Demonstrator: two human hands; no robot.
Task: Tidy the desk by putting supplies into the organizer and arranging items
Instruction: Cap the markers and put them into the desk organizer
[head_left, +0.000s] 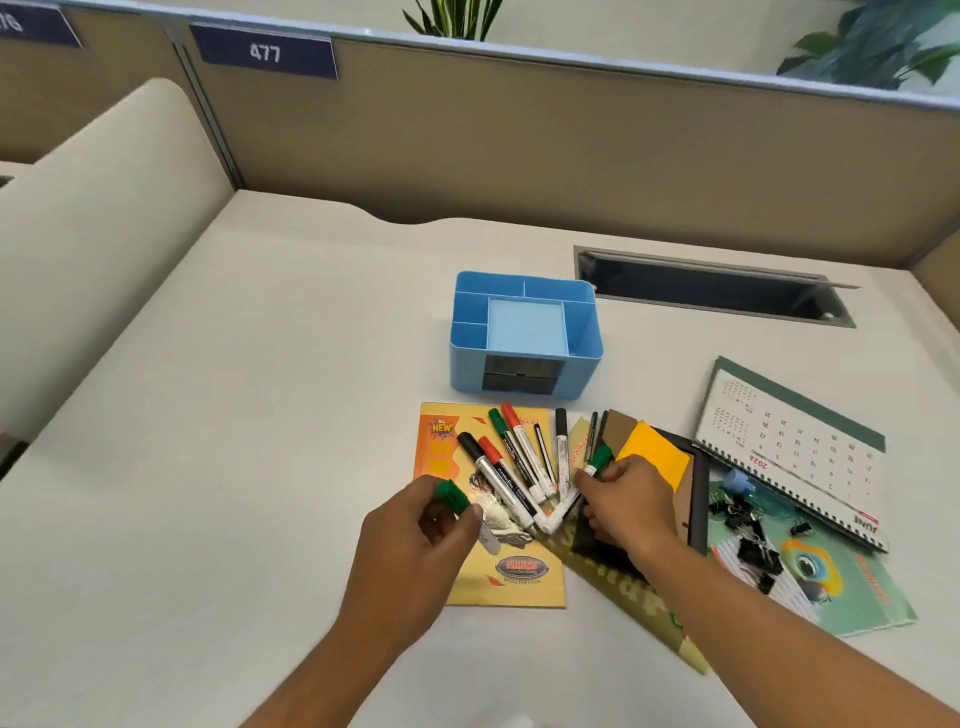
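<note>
Between your two grips, loose markers (511, 467) lie fanned across a yellow booklet (524, 577) on the surface (234, 441). Your left grip (415, 540) is closed on a green-capped marker (457, 501), while your right grip (623, 499) pinches another green marker (597, 462) at the fan's right edge. Just beyond both grips stands the blue organizer (524, 338), its top compartments bare; right of your right grip lie an orange pad (652, 452), black clips (748, 535) and a calendar (795, 447).
</note>
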